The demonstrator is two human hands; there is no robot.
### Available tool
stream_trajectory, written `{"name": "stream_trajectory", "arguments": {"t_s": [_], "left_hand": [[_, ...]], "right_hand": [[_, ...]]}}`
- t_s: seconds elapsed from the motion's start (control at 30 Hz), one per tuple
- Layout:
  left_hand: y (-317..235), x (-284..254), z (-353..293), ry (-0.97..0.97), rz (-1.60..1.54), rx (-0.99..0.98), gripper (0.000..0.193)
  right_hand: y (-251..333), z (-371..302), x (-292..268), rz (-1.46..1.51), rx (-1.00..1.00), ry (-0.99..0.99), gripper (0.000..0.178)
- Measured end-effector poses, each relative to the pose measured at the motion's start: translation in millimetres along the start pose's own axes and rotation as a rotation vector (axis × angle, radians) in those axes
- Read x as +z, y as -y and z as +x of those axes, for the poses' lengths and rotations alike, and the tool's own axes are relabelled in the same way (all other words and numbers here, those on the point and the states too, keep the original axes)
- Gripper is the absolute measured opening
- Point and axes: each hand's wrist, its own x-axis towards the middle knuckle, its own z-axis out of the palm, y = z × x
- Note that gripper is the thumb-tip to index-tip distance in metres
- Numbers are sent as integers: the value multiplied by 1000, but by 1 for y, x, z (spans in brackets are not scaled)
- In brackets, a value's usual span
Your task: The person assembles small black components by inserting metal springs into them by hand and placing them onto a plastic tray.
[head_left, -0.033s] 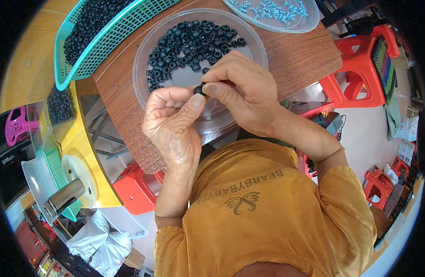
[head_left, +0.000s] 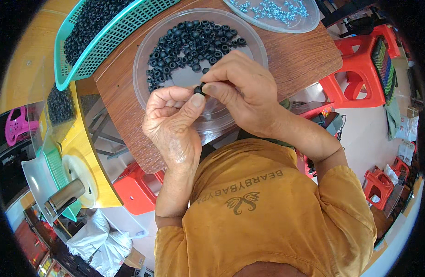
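Over the near part of a round clear plastic tray (head_left: 139, 69), my two hands meet at a small black ring-shaped piece (head_left: 199, 89). My left hand (head_left: 175, 117) pinches it between thumb and forefinger, with the other fingers curled. From the other side, my right hand (head_left: 242, 90) presses thumb and forefinger together on the same piece; its fingertips partly cover it. Many similar black pieces (head_left: 189, 44), round and hollow, lie loose in the far half of the tray. A single one (head_left: 205, 70) sits close to my right forefinger.
A turquoise mesh basket (head_left: 95, 60) heaped with black pieces stands at the far left. Beyond the tray, a clear lid-like dish (head_left: 309, 23) holds small blue pieces (head_left: 277, 10). The wooden table (head_left: 304, 55) has red stools (head_left: 355, 69) around it. A metal cylinder (head_left: 67, 196) stands left.
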Motion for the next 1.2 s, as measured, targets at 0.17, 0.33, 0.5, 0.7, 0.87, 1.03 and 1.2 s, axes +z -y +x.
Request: {"name": "stream_trajectory", "arguments": {"t_s": [0.17, 0.33, 0.5, 0.7, 0.87, 1.03, 1.2], "left_hand": [[2, -4, 5, -1, -107, -87, 22], [4, -2, 6, 6, -188, -168, 20], [7, 3, 2, -25, -167, -138, 20], [8, 6, -1, -69, -139, -171, 20], [5, 7, -3, -59, -134, -168, 20], [4, 9, 6, -28, 19, -151, 18], [0, -3, 29, 293, 946, 394, 22]], "right_hand": [[-3, -4, 3, -158, -205, -44, 27], [-9, -8, 8, -203, -269, -74, 34], [-10, -7, 4, -274, -344, -62, 33], [-12, -5, 6, -280, -440, -74, 29], [-8, -6, 7, -330, -449, -40, 18], [-24, 3, -8, -285, -440, 27, 22], [-41, 59, -59, -397, -266, -81, 20]]}}
